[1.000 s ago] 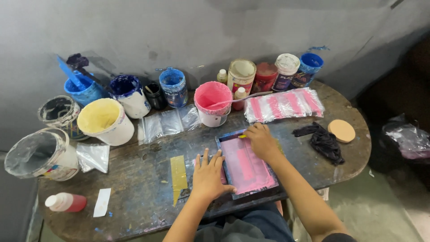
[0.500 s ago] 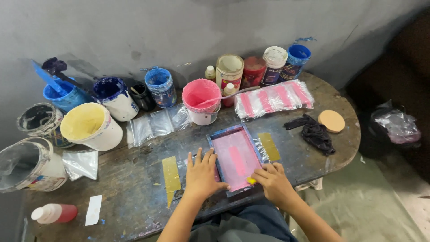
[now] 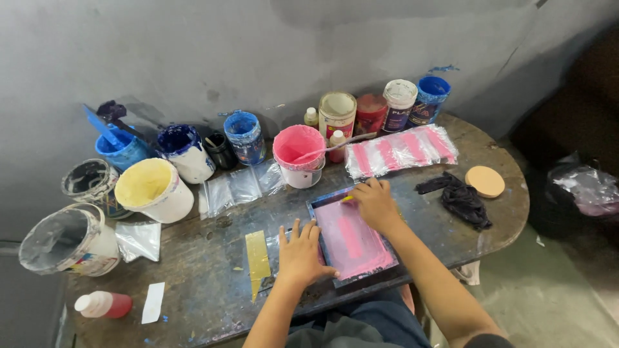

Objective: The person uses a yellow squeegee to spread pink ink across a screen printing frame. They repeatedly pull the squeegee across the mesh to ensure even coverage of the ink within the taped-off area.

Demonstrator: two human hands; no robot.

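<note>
- Paint-stained counter [image 3: 193, 283] is carrying your pink screen frame [image 3: 353, 240], its long axis running away from you.
- Your left hand [image 3: 302, 252] is pressing flat, fingers spread, on its near-left edge.
- Your right hand [image 3: 374, 203] is curling over a yellow-handled squeegee [image 3: 348, 198] at the far end.

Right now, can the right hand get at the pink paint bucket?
Probably yes: the right hand rests at the far end of the pink screen frame, and nothing stands between it and the pink paint bucket.
</note>
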